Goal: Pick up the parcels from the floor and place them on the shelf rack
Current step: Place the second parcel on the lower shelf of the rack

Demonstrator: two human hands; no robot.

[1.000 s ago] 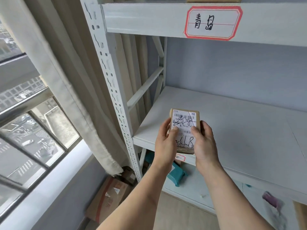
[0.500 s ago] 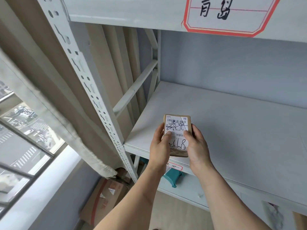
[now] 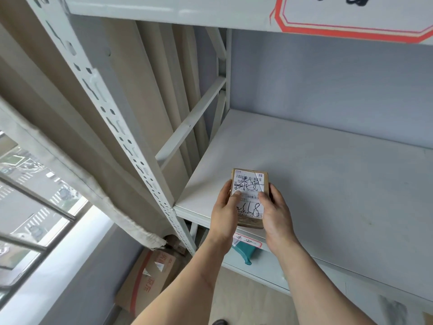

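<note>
A small brown cardboard parcel [image 3: 249, 184] with a white shipping label and black handwriting is held with its label towards me, over the front edge of the white shelf board [image 3: 316, 174]. My left hand [image 3: 225, 214] grips its left side, thumb on the label. My right hand [image 3: 276, 214] grips its right side, thumb also on the label. The parcel's far end reaches over the board; whether it touches the board I cannot tell.
The perforated white rack upright [image 3: 112, 113] stands at the left, with a beige curtain [image 3: 58, 141] and a window [image 3: 28, 198] beyond it. A cardboard box [image 3: 150, 280] lies on the floor below. A teal object [image 3: 243, 250] sits on the lower shelf. A red-bordered label [image 3: 351, 17] marks the upper beam.
The view has moved closer to the rack and tilted up. Both hands have carried the parcel a little further forward over the shelf's front edge.
</note>
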